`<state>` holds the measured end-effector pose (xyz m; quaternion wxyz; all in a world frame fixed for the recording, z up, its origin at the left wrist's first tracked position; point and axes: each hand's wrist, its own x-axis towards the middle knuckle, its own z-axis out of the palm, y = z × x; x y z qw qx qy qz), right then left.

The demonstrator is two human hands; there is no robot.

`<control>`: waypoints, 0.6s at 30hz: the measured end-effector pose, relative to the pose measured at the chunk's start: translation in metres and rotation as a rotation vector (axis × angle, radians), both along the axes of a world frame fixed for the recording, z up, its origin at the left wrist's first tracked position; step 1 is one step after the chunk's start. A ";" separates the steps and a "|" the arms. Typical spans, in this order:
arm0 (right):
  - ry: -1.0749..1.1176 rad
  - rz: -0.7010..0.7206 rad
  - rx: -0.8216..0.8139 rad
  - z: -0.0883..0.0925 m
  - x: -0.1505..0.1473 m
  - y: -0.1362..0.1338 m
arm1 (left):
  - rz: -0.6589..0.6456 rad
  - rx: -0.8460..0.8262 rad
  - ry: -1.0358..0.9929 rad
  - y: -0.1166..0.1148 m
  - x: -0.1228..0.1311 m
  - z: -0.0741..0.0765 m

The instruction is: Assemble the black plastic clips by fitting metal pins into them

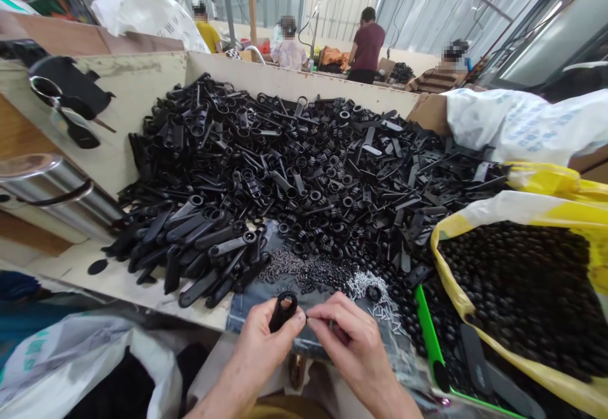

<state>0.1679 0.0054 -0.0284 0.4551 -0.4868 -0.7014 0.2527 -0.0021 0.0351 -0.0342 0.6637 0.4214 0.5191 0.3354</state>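
My left hand (256,340) grips a black ring-ended plastic part (280,319), its round opening facing up. My right hand (354,333) is close beside it, thumb and forefinger pinched at the left thumb's tip. A tiny dark piece seems to show between the fingertips, too small to name. Both hands are over a denim-like cloth (244,308) at the table's front. Just beyond them lie small brownish pieces (285,266), small black pieces (327,275) and silver metal pins (392,311).
A large heap of black plastic parts (285,159) fills the walled table. Longer handle-shaped parts (199,235) lie front left, near a steel tumbler (61,191). At right, a yellow-white sack (451,273) holds black rounded pieces beside a green tray edge (430,337). Several people work beyond.
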 end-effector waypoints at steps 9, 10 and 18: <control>0.321 -0.170 -0.247 -0.009 0.002 -0.011 | 0.060 -0.326 -0.289 -0.006 0.018 0.019; 0.328 -0.185 -0.248 -0.009 0.003 -0.012 | 0.055 -0.351 -0.313 -0.005 0.020 0.018; 0.122 -0.153 0.013 -0.006 0.014 -0.014 | 0.077 -0.480 -0.405 -0.002 0.030 0.012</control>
